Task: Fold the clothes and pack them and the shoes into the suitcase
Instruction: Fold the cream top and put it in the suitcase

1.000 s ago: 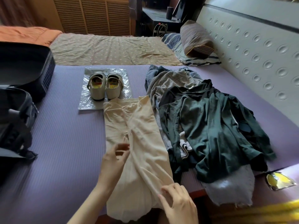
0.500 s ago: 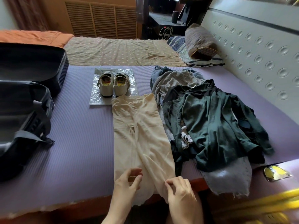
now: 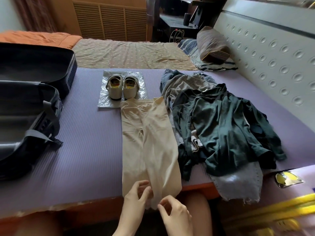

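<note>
Lying lengthwise on the purple mat, the beige leggings serve as landmark: both hands pinch their near hem at the bed's edge, left hand and right hand close together. Beyond their far end sit the shoes (on a plastic bag). The clothes pile lies right of them, the open suitcase well left.
</note>
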